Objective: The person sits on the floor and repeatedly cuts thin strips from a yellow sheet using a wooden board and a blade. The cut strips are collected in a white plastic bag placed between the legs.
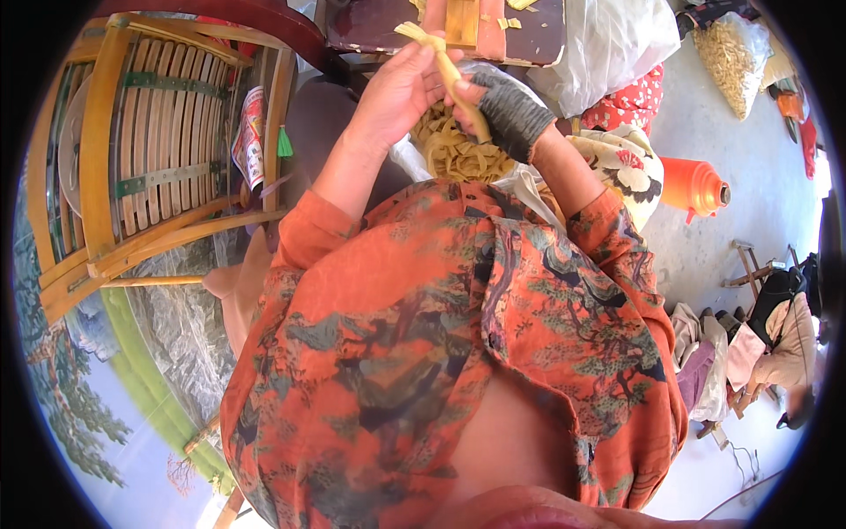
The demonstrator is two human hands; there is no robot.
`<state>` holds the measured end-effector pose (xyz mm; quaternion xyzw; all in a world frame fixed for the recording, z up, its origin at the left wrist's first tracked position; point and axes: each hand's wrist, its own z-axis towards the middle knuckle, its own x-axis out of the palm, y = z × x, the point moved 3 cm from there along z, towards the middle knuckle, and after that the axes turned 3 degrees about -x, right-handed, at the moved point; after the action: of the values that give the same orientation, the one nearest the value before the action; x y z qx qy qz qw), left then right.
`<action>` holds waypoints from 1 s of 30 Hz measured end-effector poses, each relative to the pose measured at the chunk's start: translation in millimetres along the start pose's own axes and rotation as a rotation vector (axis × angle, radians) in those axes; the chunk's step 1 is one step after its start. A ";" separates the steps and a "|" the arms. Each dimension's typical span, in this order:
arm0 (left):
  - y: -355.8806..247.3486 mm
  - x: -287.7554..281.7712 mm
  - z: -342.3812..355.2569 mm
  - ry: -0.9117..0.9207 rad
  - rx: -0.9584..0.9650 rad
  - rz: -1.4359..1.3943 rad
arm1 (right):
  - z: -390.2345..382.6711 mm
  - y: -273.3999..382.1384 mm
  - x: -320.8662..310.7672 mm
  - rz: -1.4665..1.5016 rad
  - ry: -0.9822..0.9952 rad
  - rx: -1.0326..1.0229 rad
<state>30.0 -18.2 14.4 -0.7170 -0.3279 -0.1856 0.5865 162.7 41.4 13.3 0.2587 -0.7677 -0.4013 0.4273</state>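
Observation:
A pale yellow stalk [456, 84], tapered and frayed at its upper end, is held aslant between my hands; its exact kind is unclear. My left hand [397, 99], bare, pinches it near the frayed top with thumb and fingers. Lower down, my right hand [511, 113] in a grey fingerless glove has its thumb and fingers closed around the stalk. Under both hands a white bag [407, 161] stands open, filled with yellowish strips [458, 152]. Just beyond is a dark board [533, 35] bearing a wooden block [462, 24] and a few pale scraps.
A slatted bamboo chair [167, 115] stands at left. To the right are an orange thermos flask [694, 187], a floral cloth [630, 163] and a white plastic bag [608, 44]. Farther off lie a bag of pale pieces [733, 57] and piled clothes [740, 353].

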 end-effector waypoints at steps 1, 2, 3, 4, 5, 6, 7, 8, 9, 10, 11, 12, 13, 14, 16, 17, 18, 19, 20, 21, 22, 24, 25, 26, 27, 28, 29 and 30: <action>1.5 2.4 -1.5 -0.008 0.002 0.032 | -1.2 -1.5 3.0 -0.102 0.006 -0.028; 4.2 -0.6 -0.4 -0.009 0.013 -0.012 | -1.4 -9.8 -0.2 -0.071 -0.016 0.090; 3.9 -0.9 -0.3 -0.010 0.023 0.009 | -1.5 -12.1 0.3 0.006 -0.009 0.092; 3.4 -1.1 -0.3 -0.010 0.033 0.030 | -2.0 -13.8 1.3 0.083 -0.002 0.093; 2.9 -1.2 -0.2 -0.011 0.042 0.051 | -2.6 -14.5 2.2 0.161 0.004 0.095; 2.4 -0.9 -1.0 0.018 0.032 0.071 | -4.4 -11.4 2.8 0.275 0.038 0.110; 1.5 -0.8 -2.2 0.046 0.022 0.091 | -3.8 -10.9 1.7 0.270 0.038 0.091; 0.8 -0.5 -3.1 0.074 0.012 0.111 | -1.6 -10.6 -0.2 0.266 0.039 0.072; -0.1 -0.5 -2.8 0.066 0.082 0.192 | 0.2 -10.4 -3.7 0.262 0.034 0.055; -0.6 -0.5 -2.6 0.057 0.152 0.272 | 5.8 -12.2 -8.6 0.100 -0.019 -0.005; -1.6 0.2 -2.3 0.048 0.223 0.351 | 5.2 -9.9 -12.4 -0.019 -0.054 -0.020; -7.1 -1.4 -4.6 -0.150 0.382 0.604 | 5.0 -5.8 -15.5 -0.140 -0.089 -0.038; -19.1 -0.9 -7.2 -0.321 0.567 1.000 | 4.9 -2.1 -17.9 -0.261 -0.124 -0.054; -27.5 6.3 -11.4 -0.320 0.719 1.323 | 5.5 2.2 -19.0 -0.419 -0.176 -0.130; -34.1 23.5 -18.5 -0.204 0.849 1.757 | 5.4 4.5 -22.1 -0.712 -0.182 -0.334; -29.3 23.6 -18.1 -0.087 0.825 1.863 | 5.1 6.5 -22.5 -0.858 -0.184 -0.437; -25.0 23.2 -17.0 0.031 0.799 1.971 | 4.0 9.9 -17.5 -0.862 -0.199 -0.474; -21.9 18.2 -14.4 0.032 0.704 1.983 | 2.8 12.1 -13.4 -0.885 -0.173 -0.458; -17.7 12.2 -11.8 0.034 0.608 1.992 | 1.5 14.8 -9.9 -0.908 -0.148 -0.442; -15.3 9.0 -8.3 0.041 0.514 1.996 | 0.2 17.9 -7.7 -0.931 -0.127 -0.424; -17.2 13.4 -8.9 0.007 0.566 1.950 | 0.3 24.1 -7.3 -0.834 -0.115 -0.266; -12.5 1.6 4.9 -0.047 0.622 1.880 | 9.9 21.7 -14.2 -0.875 -0.180 -0.403; -10.4 -2.9 10.9 -0.069 0.650 1.844 | 15.1 18.5 -17.6 -0.893 -0.216 -0.471; -8.7 -4.7 15.4 -0.100 0.634 1.813 | 20.2 15.6 -18.7 -0.800 -0.273 -0.505; -8.2 -12.7 21.8 -0.076 0.483 1.586 | 22.4 18.4 -22.3 -0.729 -0.320 -0.422; -8.9 -22.6 30.2 -0.052 0.336 1.355 | 23.9 24.2 -25.0 -0.658 -0.366 -0.338; -8.0 -28.7 36.3 -0.027 0.193 1.122 | 25.6 29.5 -27.9 -0.585 -0.411 -0.254; -12.6 -22.3 35.2 -0.009 0.025 0.874 | 29.0 34.7 -33.4 -0.607 -0.444 -0.247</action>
<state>1.2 11.3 0.5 -0.7819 0.0017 0.0874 0.6172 152.5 96.5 18.3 0.3271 -0.6761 -0.6450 0.1407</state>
